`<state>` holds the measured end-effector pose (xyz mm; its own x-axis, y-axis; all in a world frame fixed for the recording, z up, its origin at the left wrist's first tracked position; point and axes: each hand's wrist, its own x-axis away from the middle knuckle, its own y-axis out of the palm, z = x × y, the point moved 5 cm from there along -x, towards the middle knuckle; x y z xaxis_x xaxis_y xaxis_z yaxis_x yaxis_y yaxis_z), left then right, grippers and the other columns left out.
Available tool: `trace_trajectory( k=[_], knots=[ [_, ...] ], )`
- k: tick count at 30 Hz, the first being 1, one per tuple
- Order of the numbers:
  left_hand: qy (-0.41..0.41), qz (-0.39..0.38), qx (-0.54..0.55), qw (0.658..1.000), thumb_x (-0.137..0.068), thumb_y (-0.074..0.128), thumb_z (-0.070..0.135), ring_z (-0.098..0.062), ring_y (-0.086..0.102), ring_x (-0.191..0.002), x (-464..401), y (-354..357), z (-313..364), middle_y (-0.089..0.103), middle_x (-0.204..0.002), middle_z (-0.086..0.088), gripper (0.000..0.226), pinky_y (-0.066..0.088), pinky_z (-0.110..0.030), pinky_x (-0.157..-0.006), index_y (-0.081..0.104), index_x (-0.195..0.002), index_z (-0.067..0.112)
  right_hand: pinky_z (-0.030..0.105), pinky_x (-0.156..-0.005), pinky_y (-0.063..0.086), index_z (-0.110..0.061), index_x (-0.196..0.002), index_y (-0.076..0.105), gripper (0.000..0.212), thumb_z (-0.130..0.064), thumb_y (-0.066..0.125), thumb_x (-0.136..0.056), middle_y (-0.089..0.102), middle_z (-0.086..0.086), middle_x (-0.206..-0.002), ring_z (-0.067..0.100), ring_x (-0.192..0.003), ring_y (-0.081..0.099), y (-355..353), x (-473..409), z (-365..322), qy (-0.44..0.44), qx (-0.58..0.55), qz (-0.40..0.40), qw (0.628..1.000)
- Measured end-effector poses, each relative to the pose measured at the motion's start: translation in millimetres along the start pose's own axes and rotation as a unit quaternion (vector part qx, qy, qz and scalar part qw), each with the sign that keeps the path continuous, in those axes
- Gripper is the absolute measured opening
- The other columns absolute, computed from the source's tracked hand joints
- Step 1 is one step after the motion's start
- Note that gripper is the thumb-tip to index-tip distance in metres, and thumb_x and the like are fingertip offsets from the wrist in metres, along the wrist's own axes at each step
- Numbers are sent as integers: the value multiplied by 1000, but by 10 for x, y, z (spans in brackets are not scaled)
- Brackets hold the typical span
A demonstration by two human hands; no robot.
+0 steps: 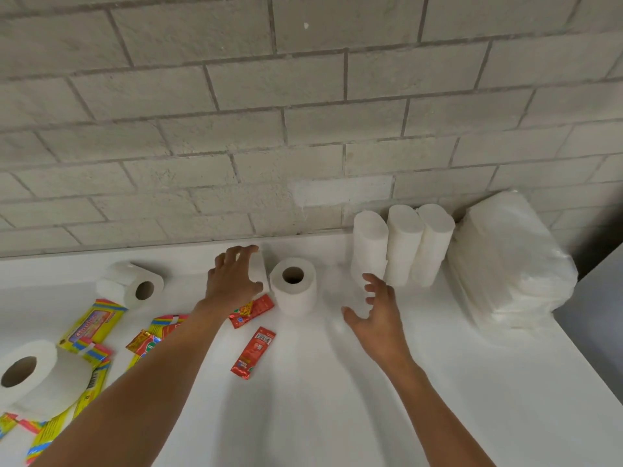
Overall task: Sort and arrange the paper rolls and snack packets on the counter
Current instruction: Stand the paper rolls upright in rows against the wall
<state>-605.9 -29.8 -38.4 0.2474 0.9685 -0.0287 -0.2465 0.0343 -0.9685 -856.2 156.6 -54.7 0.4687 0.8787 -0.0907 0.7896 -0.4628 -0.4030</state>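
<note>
Right now your left hand [232,278] is curled over a white paper roll [259,271] standing near the back edge of the white counter [438,382], fingers over its top and thumb at its near side, so you are grasping it. Your right hand [374,315] hovers with fingers spread and loose, holding nothing, just in front of the row of three tall white paper rolls [401,244] standing upright side by side against the grey brick wall [303,112] at the back right. Beside them at the right end sits a plastic-wrapped pack of white paper [509,261]. A short white toilet roll with a dark hollow core [294,286] lies just right of your gripped roll. It looks as if the step is to carry the held roll to the row: lift it clear before you move it, so it does not knock the short roll, and set it upright, touching the leftmost tall roll, using the free hand to steady the row. Two more toilet rolls lie on their sides toward the left edge, one farther back [131,284] and one at the near left corner [37,375]. The yellow striped snack packets [92,326] are scattered there too, and the red sachets [253,352] lie mid-counter, as yet unsorted.
</note>
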Motion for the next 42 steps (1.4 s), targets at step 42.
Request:
trace_trajectory(
  k=[42],
  knots=[
    [32, 199, 223, 954, -69, 70, 69, -17, 52, -124, 580, -266, -237, 50, -139, 4, 97, 53, -35, -92, 29, -147, 29, 27, -92, 46, -74, -118, 25, 84, -61, 82, -57, 48, -26, -123, 1, -114, 48, 1659, -422, -1136, -39, -61, -159, 985]
  ],
)
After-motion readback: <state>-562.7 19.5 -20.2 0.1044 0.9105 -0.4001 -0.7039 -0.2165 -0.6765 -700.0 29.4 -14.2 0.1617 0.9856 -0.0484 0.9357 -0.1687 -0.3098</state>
